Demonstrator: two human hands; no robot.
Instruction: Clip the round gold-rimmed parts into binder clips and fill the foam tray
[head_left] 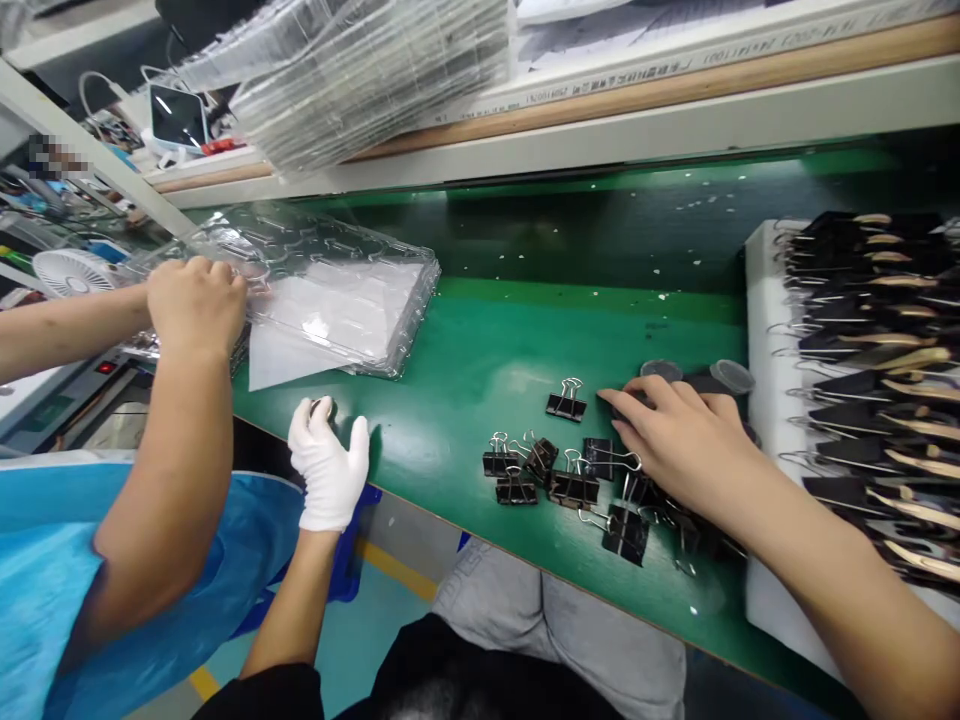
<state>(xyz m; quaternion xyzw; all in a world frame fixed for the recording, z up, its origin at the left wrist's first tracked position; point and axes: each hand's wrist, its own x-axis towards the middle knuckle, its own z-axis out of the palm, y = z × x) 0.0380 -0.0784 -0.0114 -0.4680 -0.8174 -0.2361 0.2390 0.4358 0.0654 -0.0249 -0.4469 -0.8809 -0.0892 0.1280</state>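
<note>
My left hand (328, 465), in a white glove, is at the bench's front edge. Its fingers curl at a small dark piece with a shiny rim, mostly hidden, while the thumb stands apart. My bare right hand (686, 445) reaches over the bench from the right, fingers stretched out and a little apart. Under and beside it lie black binder clips (625, 533) with wire handles, partly covered by the hand. Several more binder clips (574, 488) are scattered to its left, one clip (566, 404) lying apart. Just behind the hand are round, clear-topped pieces (731, 376).
A co-worker's hand (199, 305) rests on clear plastic trays (409, 330) with white sheets at the left. On the right, a white foam block (763, 400) carries rows of clipped black pieces (840, 400). Above, a shelf (675, 120) holds stacked clear trays (375, 90).
</note>
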